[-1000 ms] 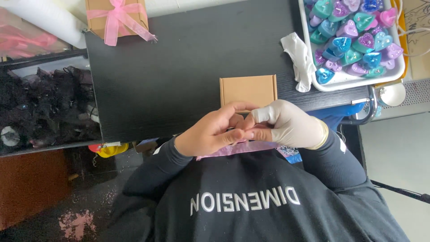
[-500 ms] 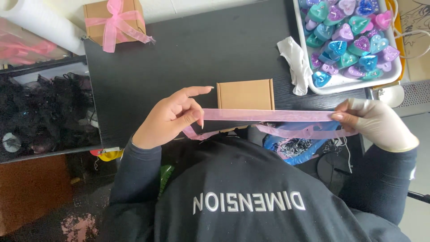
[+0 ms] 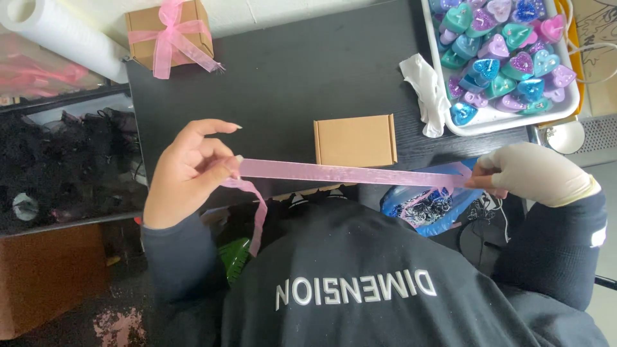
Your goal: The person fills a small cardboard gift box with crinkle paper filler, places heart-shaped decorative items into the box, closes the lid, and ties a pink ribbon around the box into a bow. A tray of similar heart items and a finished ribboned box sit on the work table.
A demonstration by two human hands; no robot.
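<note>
A pink ribbon is stretched tight between my two hands, just in front of a small plain cardboard box on the black table. My bare left hand pinches the ribbon's left part, and a loose tail hangs down from it. My right hand, in a pale glove, grips the other end near a blue bag. The ribbon does not touch the box.
A white tray of several heart-shaped candles sits at the table's back right, with a crumpled white glove beside it. A cardboard box tied with a pink bow and a white roll lie back left. Dark items fill a bin on the left.
My hands were together in front of the box one second ago. They have drawn apart, left hand leftward and right hand rightward, pulling the ribbon out long and taut.
</note>
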